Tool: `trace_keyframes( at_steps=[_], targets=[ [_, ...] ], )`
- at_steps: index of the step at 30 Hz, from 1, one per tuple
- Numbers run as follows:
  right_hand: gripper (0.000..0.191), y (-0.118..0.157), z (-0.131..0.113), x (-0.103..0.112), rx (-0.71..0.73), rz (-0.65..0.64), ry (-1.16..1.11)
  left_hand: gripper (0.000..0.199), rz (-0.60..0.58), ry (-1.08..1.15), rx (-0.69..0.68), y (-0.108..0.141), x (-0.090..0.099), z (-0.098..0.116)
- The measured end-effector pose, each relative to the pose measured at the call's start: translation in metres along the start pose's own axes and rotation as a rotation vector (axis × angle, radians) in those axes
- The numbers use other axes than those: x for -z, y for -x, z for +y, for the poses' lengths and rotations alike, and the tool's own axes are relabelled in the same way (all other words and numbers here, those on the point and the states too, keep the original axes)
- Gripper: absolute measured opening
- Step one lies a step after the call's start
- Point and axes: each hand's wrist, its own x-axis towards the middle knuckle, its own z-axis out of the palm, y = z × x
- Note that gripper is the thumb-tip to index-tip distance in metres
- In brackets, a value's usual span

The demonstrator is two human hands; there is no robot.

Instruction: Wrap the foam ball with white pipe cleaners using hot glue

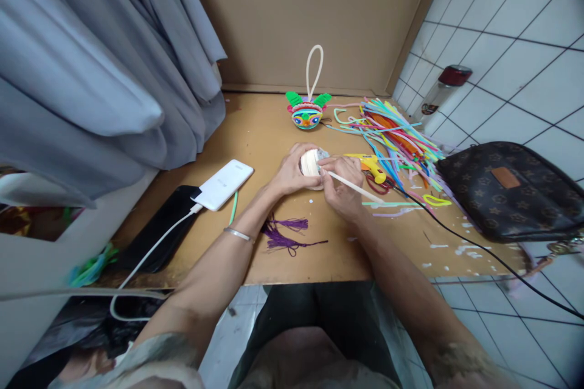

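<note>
My left hand is wrapped around a small rounded piece covered in rows of cream pipe cleaner. Its far right edge looks greyish and clear. From the right side of that piece runs a cream pipe cleaner, its loose end pointing right over the table. My right hand pinches this pipe cleaner close against the piece, and the two hands nearly touch. Beyond them stands a colourful animal-head ornament with green ears and a white loop. Purple tassels lie nearer to me, between my forearms.
A yellow glue gun with a black cord and red-handled scissors lie right of my hands. Behind are bundled pipe cleaners, with a brown bag further right. On the left are a white power bank and a black phone.
</note>
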Motion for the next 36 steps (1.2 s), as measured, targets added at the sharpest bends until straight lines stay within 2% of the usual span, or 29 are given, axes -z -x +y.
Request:
trace_keyframes(
  at_steps=[4, 11, 21, 36],
  targets=[
    [0.013, 0.0003, 0.0003, -0.0013, 0.043, 0.024, -0.031, 0.062, -0.003, -0.011, -0.005, 0.0001, -0.0005, 0.0001],
    [0.011, 0.0006, 0.0002, 0.0002, -0.024, -0.048, -0.021, 0.062, -0.008, -0.031, -0.008, 0.0003, -0.0002, 0.0004],
    [0.012, -0.0007, -0.0003, -0.0007, 0.046, -0.006, 0.001, 0.065, -0.015, -0.054, -0.049, -0.0002, -0.0001, -0.0034],
    [0.012, 0.0003, 0.0016, -0.0004, -0.032, -0.067, 0.009, 0.075, 0.015, -0.048, -0.002, 0.0025, -0.0003, 0.0027]
  ],
)
